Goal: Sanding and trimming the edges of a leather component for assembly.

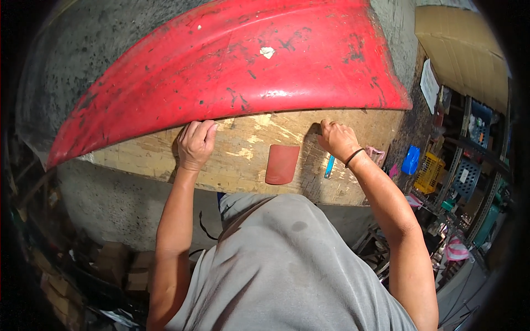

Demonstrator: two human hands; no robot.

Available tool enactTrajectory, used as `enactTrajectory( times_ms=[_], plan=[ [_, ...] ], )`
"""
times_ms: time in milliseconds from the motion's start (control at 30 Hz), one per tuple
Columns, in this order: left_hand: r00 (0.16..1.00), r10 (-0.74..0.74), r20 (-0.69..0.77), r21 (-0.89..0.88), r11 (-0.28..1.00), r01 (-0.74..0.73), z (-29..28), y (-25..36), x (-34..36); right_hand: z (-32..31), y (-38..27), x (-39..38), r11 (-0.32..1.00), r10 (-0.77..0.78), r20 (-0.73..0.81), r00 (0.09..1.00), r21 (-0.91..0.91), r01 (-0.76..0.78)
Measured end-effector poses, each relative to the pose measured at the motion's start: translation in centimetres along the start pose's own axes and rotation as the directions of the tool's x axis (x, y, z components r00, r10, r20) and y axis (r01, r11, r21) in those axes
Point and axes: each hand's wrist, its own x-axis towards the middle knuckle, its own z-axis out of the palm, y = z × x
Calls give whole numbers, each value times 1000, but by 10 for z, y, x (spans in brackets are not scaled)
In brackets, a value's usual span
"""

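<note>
A large scuffed red curved plastic panel (243, 71) lies across the far side of the worn wooden board (237, 171). My left hand (196, 144) is closed, its knuckles right by the panel's near edge; what its fingers hold, if anything, is hidden. To the right, my right hand (338, 138) is also closed, a little short of that edge, with a dark band at the wrist. Its fingertips are curled out of sight. A slim blue tool (329, 166), perhaps a cutter, shows just below this hand. Between my hands lies a flat reddish-brown rectangular sheet (283, 164).
Right of the board are a blue plastic container (410, 160), a yellow crate (429, 172) and metal shelving with bins. A large cardboard sheet (464, 49) stands at the far right. Cardboard boxes (113, 260) sit low on the left.
</note>
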Motion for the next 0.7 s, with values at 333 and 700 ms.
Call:
enactTrajectory(
  times_ms=[333, 700],
  plan=[
    [1000, -8, 9, -42, 999, 8, -1, -2, 0, 0, -7, -1, 992, 0, 37, 999, -125, 4],
    [998, -39, 51, -100, 994, 44, -4, -2, 5, 24, 2, 2, 892, 367, 52, 929, 262, -368]
  ],
)
